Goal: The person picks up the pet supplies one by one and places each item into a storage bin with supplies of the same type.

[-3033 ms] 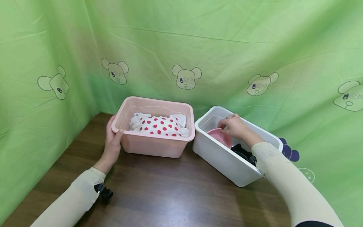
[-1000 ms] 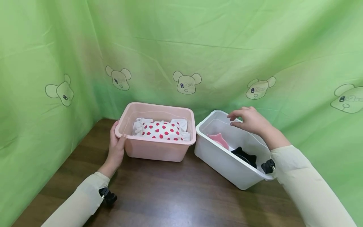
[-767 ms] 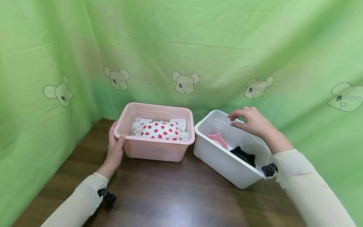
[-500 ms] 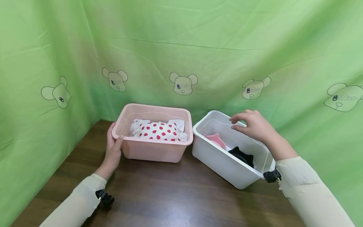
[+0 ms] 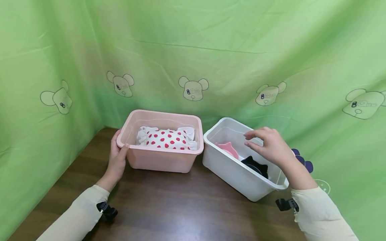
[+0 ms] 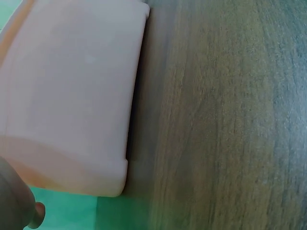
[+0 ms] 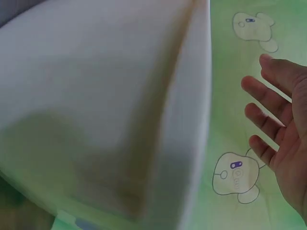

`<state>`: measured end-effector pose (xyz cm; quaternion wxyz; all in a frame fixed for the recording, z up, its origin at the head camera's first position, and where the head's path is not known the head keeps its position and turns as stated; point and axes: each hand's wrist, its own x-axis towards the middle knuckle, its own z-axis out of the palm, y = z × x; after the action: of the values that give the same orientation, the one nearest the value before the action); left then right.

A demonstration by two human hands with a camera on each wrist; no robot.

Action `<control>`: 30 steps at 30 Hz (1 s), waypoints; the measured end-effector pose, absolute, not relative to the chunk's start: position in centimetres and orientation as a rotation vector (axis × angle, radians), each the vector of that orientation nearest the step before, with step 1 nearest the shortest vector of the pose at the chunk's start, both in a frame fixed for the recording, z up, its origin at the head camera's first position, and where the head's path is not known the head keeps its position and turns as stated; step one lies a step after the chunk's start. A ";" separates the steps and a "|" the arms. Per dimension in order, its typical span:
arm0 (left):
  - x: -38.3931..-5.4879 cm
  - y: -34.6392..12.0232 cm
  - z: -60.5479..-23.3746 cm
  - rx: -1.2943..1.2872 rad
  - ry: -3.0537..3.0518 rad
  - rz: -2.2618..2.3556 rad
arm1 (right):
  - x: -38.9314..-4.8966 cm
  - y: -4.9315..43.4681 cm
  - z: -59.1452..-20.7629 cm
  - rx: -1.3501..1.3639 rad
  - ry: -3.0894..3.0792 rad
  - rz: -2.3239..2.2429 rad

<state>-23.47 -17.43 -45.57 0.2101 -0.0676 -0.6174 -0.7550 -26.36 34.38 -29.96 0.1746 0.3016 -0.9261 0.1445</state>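
Note:
At the left front corner of a pink plastic bin point(image 5: 161, 160), my left hand point(image 5: 117, 164) grips the rim, its thumb over the front. Inside that bin lies a small white pillow point(image 5: 167, 139) with red strawberry-like spots and frilled ends. My right hand point(image 5: 271, 147) hovers over the white plastic bin point(image 5: 232, 175), fingers loosely bent and apart, nothing between them. A pink pointed-edge dish point(image 5: 229, 149) leans inside the white bin at its left end. Closer to the right end sits a black dish point(image 5: 255, 166) with similar points; the front wall hides part of both.
The two bins stand nearly touching on a dark wooden table point(image 5: 181, 207). Behind them hangs a green curtain point(image 5: 193, 50) printed with bear heads. The white bin is turned at an angle, its right end nearer to me.
My right hand has let go of the pink dish, lifted out of the white bin, then drawn back slightly towards me. My left hand keeps its hold on the pink bin.

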 end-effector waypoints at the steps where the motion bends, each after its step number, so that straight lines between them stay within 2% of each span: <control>1: -23.3 -17.5 -45.5 -0.184 -1.744 -2.084 | -26.1 34.3 -30.2 0.852 -2.620 0.415; 9: -22.5 -18.8 -44.7 -0.154 -2.019 -1.926 | -24.0 34.3 -31.8 0.779 -2.599 0.490; 19: -21.6 -20.5 -43.1 -0.063 -2.288 -1.705 | -22.0 34.2 -33.4 0.835 -2.465 0.473; 30: -21.4 -21.9 -42.1 -0.085 -2.495 -1.515 | -19.9 34.4 -34.5 0.802 -2.422 0.494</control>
<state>-21.36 -21.87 -42.09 0.1104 -0.0289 -0.8493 -0.5155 -19.93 34.36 -34.55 0.2680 0.2975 -0.8979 0.1830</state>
